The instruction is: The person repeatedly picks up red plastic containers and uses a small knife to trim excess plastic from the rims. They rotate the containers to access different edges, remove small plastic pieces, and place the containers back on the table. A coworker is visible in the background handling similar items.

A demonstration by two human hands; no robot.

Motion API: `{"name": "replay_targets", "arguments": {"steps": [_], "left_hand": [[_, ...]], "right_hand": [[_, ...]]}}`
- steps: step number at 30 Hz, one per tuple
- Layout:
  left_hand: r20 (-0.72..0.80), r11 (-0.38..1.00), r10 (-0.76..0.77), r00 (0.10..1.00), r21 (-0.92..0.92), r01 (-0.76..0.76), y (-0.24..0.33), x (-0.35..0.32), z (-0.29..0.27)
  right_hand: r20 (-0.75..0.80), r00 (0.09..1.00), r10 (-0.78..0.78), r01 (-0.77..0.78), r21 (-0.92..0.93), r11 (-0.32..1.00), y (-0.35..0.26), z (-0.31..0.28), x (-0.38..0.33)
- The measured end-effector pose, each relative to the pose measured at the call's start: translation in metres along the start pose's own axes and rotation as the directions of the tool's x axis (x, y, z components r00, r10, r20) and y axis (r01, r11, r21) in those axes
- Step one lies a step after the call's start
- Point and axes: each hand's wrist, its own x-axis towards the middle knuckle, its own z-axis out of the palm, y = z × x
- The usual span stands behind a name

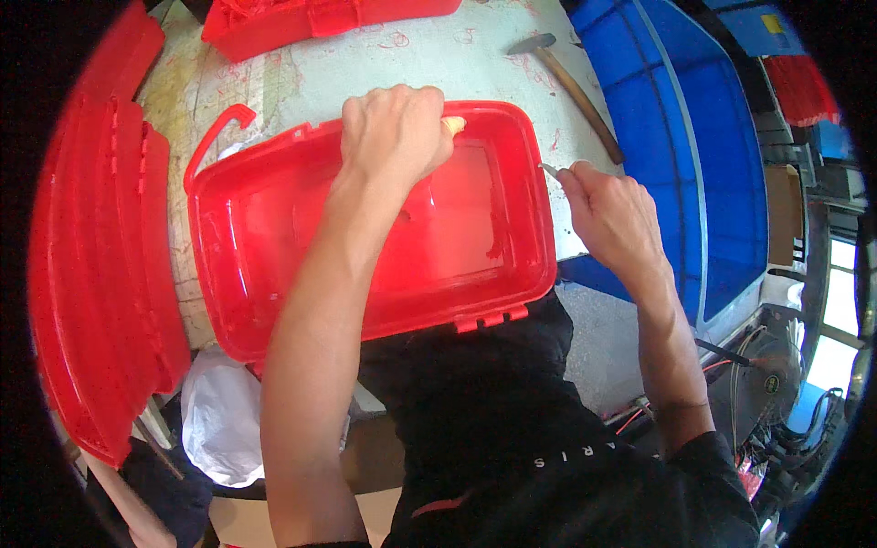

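Observation:
A red plastic box, open at the top with hinge lugs along its near edge, rests at the front of the worktable and over my lap. My left hand is closed over its far rim, and something pale yellow shows at the thumb. Just beyond the box's right rim, my right hand is closed around a small thin-bladed knife. The blade tip is close to the rim; whether it touches I cannot tell. A curved red strip like a handle sticks out at the box's far left corner.
Stacked red plastic parts line the left side. Another red part lies at the back. A hammer and thin red shavings are on the worktable. Blue crates stand at right. A white bag hangs near a person's arm.

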Motion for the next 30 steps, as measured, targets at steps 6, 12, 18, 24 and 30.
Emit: {"name": "replay_targets", "arguments": {"steps": [6, 12, 18, 24, 30], "left_hand": [[0.01, 1.0, -0.022, 1.0, -0.007, 0.022, 0.0, 0.001, -0.002], [0.012, 1.0, -0.011, 1.0, 0.0, 0.011, 0.0, 0.001, -0.003], [0.011, 0.999, -0.027, 1.0, 0.029, 0.027, 0.0, 0.002, -0.003], [0.0, 0.999, -0.017, 1.0, 0.047, 0.017, 0.001, 0.002, -0.003], [0.015, 0.998, -0.024, 1.0, 0.063, 0.023, 0.003, 0.001, -0.006]], "right_hand": [[0.034, 0.999, 0.019, -0.019, 0.007, 1.0, -0.004, -0.003, -0.026], [0.09, 0.996, 0.009, -0.012, 0.034, 0.999, 0.004, -0.002, -0.051], [0.207, 0.976, -0.061, 0.037, 0.116, 0.993, 0.012, -0.014, -0.086], [0.221, 0.974, -0.046, -0.044, 0.388, 0.921, 0.024, -0.03, -0.085], [-0.001, 0.998, -0.059, 0.057, 0.265, 0.963, 0.015, 0.003, -0.021]]}}
